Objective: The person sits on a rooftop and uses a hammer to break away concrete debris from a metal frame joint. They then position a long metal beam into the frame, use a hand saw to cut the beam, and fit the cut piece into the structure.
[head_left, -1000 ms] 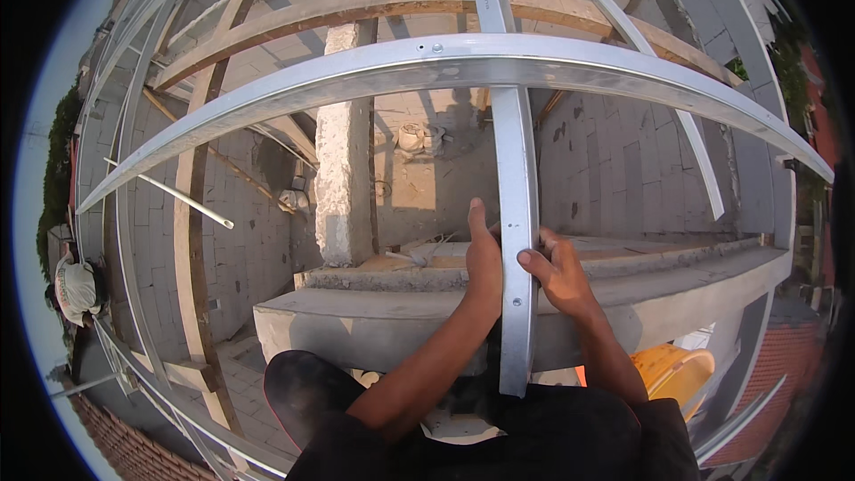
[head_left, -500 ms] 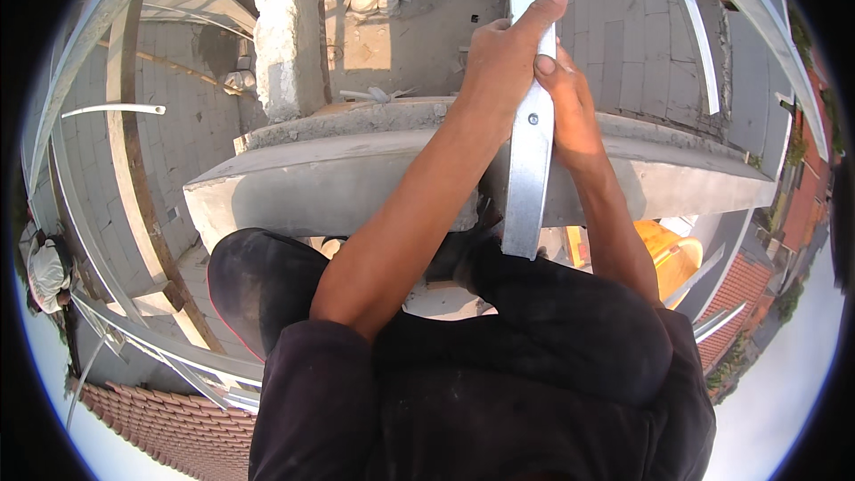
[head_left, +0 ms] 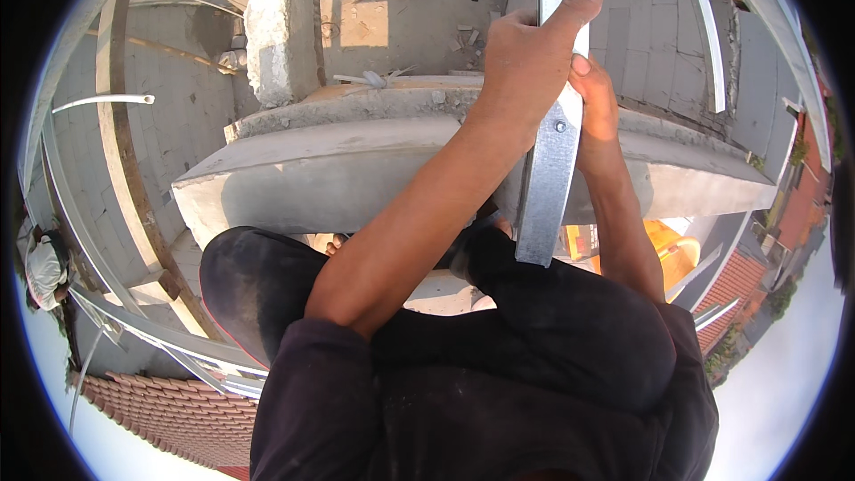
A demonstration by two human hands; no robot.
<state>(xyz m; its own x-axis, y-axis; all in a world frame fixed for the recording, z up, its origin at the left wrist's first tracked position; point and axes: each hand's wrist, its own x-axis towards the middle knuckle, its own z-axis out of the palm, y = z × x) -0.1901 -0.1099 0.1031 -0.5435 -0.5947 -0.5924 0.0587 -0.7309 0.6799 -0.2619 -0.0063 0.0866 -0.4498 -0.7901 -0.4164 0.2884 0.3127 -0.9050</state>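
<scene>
A long silvery metal channel (head_left: 549,183) with a screw head in its face stretches away from me, its near end above my bent right leg. My left hand (head_left: 536,58) is closed around it from the left, thumb lying along the top face. Closer to me, my right hand (head_left: 595,98) grips the channel from the right side, its thumb tip at the edge. Most of the right fingers are hidden behind the metal. The channel's far end runs out of the top of the picture.
Beneath my arms lies a grey concrete beam (head_left: 329,169), with a rough concrete column (head_left: 283,27) rising beyond it. Metal rails (head_left: 708,27) and a timber post (head_left: 125,142) flank me. Something yellow (head_left: 670,254) sits below right. A person (head_left: 46,269) is at far left; tiled roofs (head_left: 160,414) lie below.
Both hands and the metal channel have shifted slightly right, and the channel's near end has dropped a little toward me. Both hands keep their hold.
</scene>
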